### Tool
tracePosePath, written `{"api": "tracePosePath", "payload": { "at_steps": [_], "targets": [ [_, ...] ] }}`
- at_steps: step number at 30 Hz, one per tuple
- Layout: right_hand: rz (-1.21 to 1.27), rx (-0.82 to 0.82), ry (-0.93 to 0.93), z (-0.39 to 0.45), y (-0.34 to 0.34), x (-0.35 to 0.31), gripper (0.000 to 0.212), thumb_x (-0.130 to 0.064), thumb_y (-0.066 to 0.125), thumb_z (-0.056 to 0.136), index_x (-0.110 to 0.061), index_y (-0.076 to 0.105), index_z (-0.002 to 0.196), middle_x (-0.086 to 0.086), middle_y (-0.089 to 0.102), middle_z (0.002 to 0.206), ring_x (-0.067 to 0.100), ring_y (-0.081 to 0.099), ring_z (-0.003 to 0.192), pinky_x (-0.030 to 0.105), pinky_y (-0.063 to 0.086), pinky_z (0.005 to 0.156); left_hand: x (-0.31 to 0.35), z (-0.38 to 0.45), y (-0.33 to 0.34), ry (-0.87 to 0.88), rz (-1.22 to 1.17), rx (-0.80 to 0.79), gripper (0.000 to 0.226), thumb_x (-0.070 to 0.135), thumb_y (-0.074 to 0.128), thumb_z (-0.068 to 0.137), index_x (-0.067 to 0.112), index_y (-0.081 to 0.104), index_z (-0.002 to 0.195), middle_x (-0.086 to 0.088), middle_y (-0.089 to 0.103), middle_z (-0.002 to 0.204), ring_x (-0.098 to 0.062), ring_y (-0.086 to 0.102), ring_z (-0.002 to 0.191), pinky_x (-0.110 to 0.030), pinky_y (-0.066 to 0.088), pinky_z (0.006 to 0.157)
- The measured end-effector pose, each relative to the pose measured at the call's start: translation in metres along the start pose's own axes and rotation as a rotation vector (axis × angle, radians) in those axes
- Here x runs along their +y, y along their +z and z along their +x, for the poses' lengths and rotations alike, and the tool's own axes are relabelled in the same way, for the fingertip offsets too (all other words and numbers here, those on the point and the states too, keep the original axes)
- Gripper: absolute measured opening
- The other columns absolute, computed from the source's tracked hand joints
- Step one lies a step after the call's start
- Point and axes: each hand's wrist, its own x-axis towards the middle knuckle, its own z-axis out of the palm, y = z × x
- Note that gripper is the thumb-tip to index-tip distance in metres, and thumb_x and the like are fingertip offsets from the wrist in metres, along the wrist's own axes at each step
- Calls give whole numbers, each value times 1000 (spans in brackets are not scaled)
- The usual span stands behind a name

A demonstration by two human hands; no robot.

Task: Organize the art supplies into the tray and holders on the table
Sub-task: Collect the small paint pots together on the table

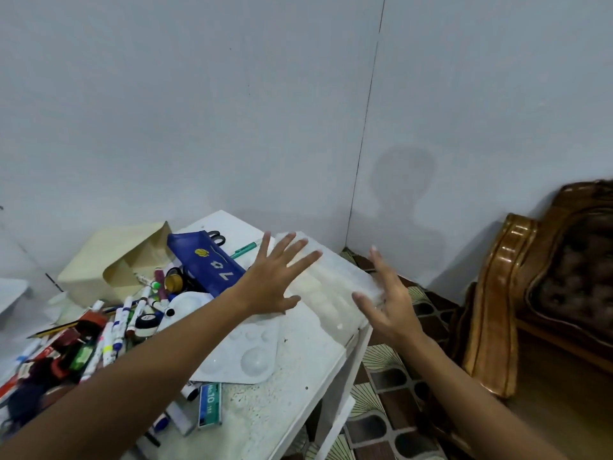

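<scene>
Head view: left hand (pixel 272 283) and right hand (pixel 386 303) both spread, grasping nothing, flanking translucent tray (pixel 335 287) at desk (pixel 292 386) right edge. Blue pouch (pixel 205 263) reads "7"; green box (pixel 209 405) at front edge reads "10".

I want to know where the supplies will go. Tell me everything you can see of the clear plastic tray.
The clear plastic tray is translucent, whitish, with long moulded compartments. It lies flat at the table's right edge, near the wall corner. The left hand, fingers spread, reaches over its left side; the right hand is open at its right edge. Contact is unclear.
</scene>
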Motion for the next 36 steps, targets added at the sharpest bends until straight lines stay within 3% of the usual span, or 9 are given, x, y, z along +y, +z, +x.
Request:
{"api": "tracePosePath", "payload": {
  "at_steps": [4, 6, 9, 11, 13, 17, 25, 32, 36],
  "targets": [
    [343, 11, 65, 25, -3, -25, 69, -53, 46, 88, -53, 9, 145, 7, 49, 140, 13, 65, 104, 34, 56, 85, -17, -10, -25, -24, 126, 234, 115, 46, 88, 51, 18, 32, 147, -17, 54, 127, -36, 55, 110, -62, 38, 99],
    [443, -40, 134, 35, 4, -37, 71, -55, 41, 89, -47, 2, 149, 15, 52, 136, 17, 71, 87, 26, 57, 71, -25, -20, -36, -54, 171, 289, 109, 39, 89, 51, 17, 36, 143, -16, 59, 111, -34, 57, 91, -49, 46, 82],
    [248, -90, 62, 42, 17, -53, 79, -78, 31, 83, -52, -7, 147, 11, 46, 143, 20, 64, 108, 38, 53, 91, -33, -40, -49, -105, 215, 208, 94, 41, 86, 55, 17, 42, 135, -14, 59, 92, -31, 55, 72, -39, 44, 63],
    [-96, -68, -198, 48, 30, -56, 83, -80, 32, 83, -43, 1, 150, 8, 40, 149, 25, 49, 127, 43, 40, 104, -40, -58, -55, -159, 201, 93, 97, 43, 84, 50, 19, 40, 134, -12, 58, 91, -31, 56, 72, -38, 46, 60],
    [-476, -33, -517, 55, 49, -62, 91, -80, 42, 79, -26, 24, 150, 12, 43, 147, 31, 43, 129, 48, 36, 103, -45, -78, -63, -227, 192, 19, 102, 43, 80, 47, 20, 37, 136, -11, 59, 96, -31, 58, 75, -40, 49, 61],
    [-719, -112, -751, 57, 91, -77, 113, -77, 70, 56, -14, 37, 144, 18, 51, 137, 36, 41, 125, 56, 29, 101, -48, -118, -87, -307, 241, -73, 109, 52, 79, 39, 20, 39, 135, -7, 61, 96, -24, 59, 74, -31, 48, 60],
    [-451, -176, -1066, 45, 158, -123, 91, -70, 61, 74, -9, 46, 139, 16, 59, 115, 34, 54, 99, 44, 43, 81, -27, -234, -127, -444, 289, -170, 98, 70, 63, 61, 15, 37, 138, -8, 60, 98, -24, 57, 74, -30, 49, 57],
    [-278, -491, -1216, -7, 215, -192, 91, -79, 46, 78, -13, 40, 140, 10, 58, 113, 28, 51, 101, 43, 44, 86, 35, -359, -160, -698, 299, -195, 95, 75, 50, 71, 7, 46, 138, -11, 65, 107, -28, 64, 88, -34, 55, 74],
    [-202, -626, -1260, -56, 236, -219, 92, -82, 33, 81, -12, 42, 139, 9, 59, 111, 28, 52, 96, 40, 40, 82, 80, -420, -172, -767, 295, -172, 93, 74, 51, 73, 9, 44, 139, -8, 65, 103, -24, 63, 84, -27, 52, 64]
  ]
}}
